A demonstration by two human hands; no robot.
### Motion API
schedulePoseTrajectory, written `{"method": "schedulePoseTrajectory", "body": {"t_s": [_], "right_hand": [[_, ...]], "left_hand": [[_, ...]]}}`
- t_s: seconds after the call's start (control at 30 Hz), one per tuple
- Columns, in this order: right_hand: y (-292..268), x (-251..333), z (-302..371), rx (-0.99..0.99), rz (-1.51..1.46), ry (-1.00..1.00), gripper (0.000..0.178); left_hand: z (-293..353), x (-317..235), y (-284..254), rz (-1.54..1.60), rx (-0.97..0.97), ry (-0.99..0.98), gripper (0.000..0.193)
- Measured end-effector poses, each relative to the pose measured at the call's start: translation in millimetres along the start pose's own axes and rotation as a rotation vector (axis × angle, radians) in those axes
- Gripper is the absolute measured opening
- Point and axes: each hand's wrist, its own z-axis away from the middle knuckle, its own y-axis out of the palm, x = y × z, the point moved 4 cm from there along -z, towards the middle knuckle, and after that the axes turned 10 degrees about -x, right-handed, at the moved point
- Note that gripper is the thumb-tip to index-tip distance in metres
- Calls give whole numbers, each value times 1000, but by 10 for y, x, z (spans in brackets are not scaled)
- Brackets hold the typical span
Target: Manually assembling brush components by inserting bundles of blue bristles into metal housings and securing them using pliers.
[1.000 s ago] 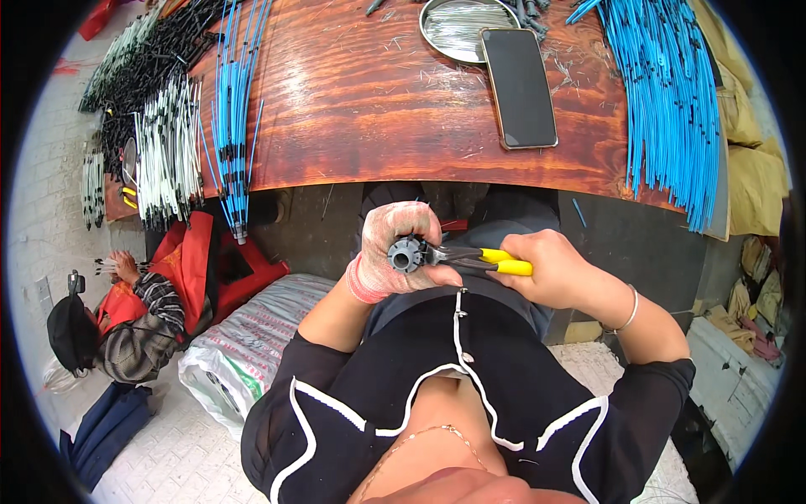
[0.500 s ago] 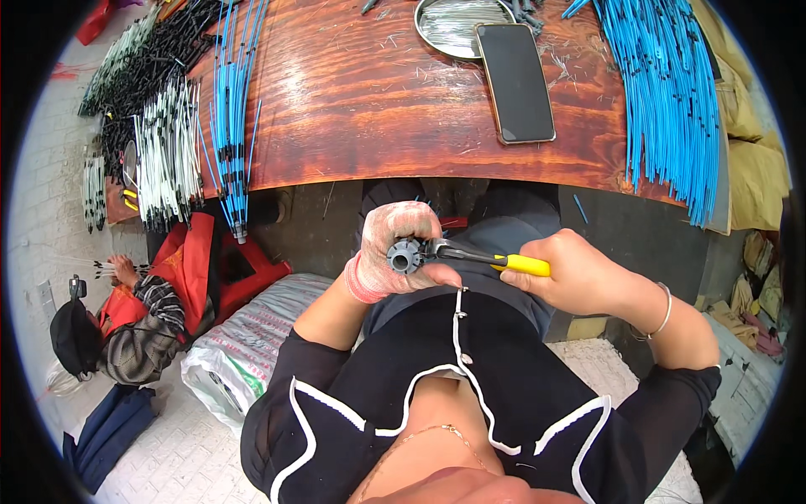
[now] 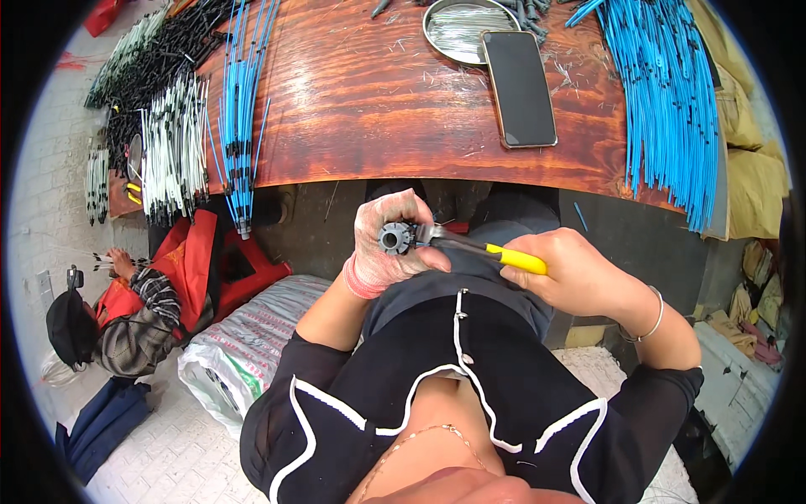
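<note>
My left hand, in a thin clear glove, grips a small dark grey round part with a hole in its middle, held over my lap below the table edge. My right hand holds yellow-handled pliers whose metal jaws reach left to the round part. Both hands are in front of the red-brown wooden table.
On the table lie a black phone, a round metal dish, bundles of blue cables at right and left, and white and black bundles. A person crouches on the floor at left beside a striped sack.
My hands have stayed over my lap; the right hand shifted slightly on the pliers while the left keeps hold of the round part.
</note>
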Motion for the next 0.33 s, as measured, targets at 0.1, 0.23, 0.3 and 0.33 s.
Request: {"method": "schedulePoseTrajectory", "body": {"t_s": [0.1, 0.23, 0.3, 0.33], "right_hand": [[-51, -27, -4, -40, 37, -87, 21], [-286, -310, -10, -284, -7, -149, 21], [-511, -610, 6, -522, -2, 66, 20], [-619, -765, 1, -611, 30, 188, 21]], "left_hand": [[-25, -34, 33, 7, 40, -35, 54], [-80, -218, -236, 166, -259, 31, 24], [-79, -245, -607, 400, -312, 32, 8], [-85, -246, -580, 411, -315, 43, 8]]}}
